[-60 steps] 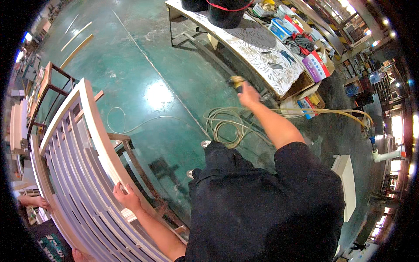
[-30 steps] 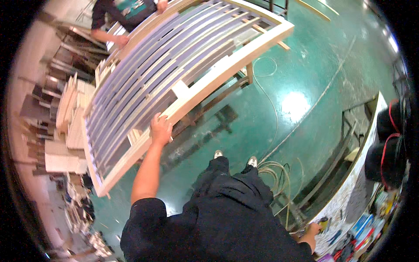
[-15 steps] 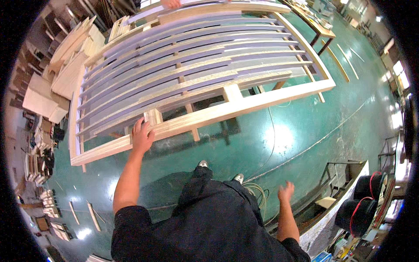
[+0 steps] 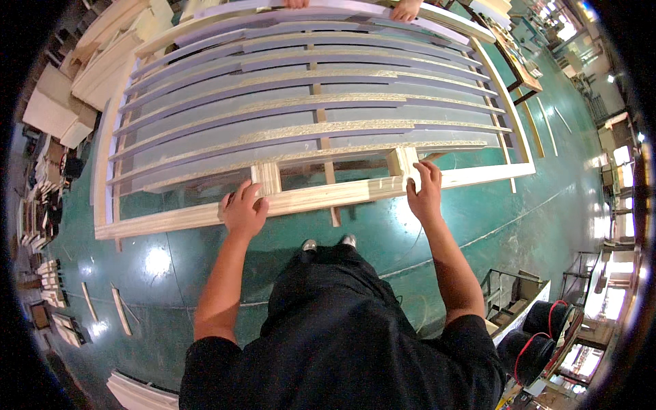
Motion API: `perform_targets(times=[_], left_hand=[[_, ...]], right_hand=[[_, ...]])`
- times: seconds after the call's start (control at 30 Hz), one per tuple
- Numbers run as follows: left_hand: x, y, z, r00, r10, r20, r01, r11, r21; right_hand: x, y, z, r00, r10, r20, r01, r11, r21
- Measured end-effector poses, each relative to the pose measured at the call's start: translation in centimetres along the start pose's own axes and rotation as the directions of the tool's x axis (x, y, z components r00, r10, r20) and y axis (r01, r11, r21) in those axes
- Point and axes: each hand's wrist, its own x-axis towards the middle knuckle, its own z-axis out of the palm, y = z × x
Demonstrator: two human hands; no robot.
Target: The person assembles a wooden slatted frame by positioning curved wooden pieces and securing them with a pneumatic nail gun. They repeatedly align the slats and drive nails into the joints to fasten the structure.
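Head view: one big wooden slat frame (image 4: 321,116) lies flat and raised off the green floor (image 4: 137,273), in front of the person.
Hands: two of the person's own, and two more from another person at the far rail.
Left hand (image 4: 244,210): lies on the near rail with fingers bent over its edge, beside a short wooden block (image 4: 266,179).
Right hand (image 4: 425,193): fingers curled on the near rail, touching a second block (image 4: 402,162).
Other person's hands (image 4: 407,9): rest on the far side; both are cut off by the top edge.
Blocks: two, standing between the near rail and the first slat.
Slats: about eight long ones, counted roughly, as the far ones crowd together.
Long way: the frame runs left to right, and so do the slats.
Middle strip: one thin strip crosses the slats from near to far.
Hidden: what holds the frame up cannot be seen.
Around: wood stacks (image 4: 61,102) at the left, loose sticks (image 4: 120,311) on the floor, black buckets (image 4: 540,335) at the lower right.
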Motion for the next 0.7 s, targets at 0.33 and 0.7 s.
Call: perform_targets(times=[0.33, 0.7], left_hand=[[1.0, 0.5, 0.0, 0.975, -0.219, 0.043, 0.22, 0.975, -0.018], [2.8, -0.8, -3.4, 0.942, -0.264, 0.208, 0.313, 0.914, -0.258]], right_hand=[[6.8, 7.0, 2.7, 0.996, -0.023, 0.087, 0.029, 0.997, -0.071], [5.9, 5.4, 2.6, 0.975, -0.012, 0.223, 0.022, 0.999, -0.044]])
